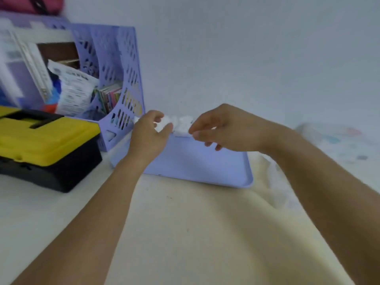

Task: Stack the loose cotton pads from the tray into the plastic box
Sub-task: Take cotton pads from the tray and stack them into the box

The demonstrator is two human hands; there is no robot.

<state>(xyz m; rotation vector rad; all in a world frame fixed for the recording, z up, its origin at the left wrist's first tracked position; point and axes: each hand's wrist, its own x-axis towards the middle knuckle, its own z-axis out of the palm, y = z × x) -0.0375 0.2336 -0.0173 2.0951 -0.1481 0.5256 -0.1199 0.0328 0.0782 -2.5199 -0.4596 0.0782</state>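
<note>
Your left hand [149,133] curls thumb and fingers round a clump of white cotton pads [178,125] at the far edge of the lilac tray [205,163]; your right hand [220,128] pinches the same clump from the other side, fingers bent. The tray sits on a cream cloth [205,223]. Left of it stand a lilac file rack [117,79] and a yellow-lidded toolbox [41,140]; blur hides any plastic box.
</note>
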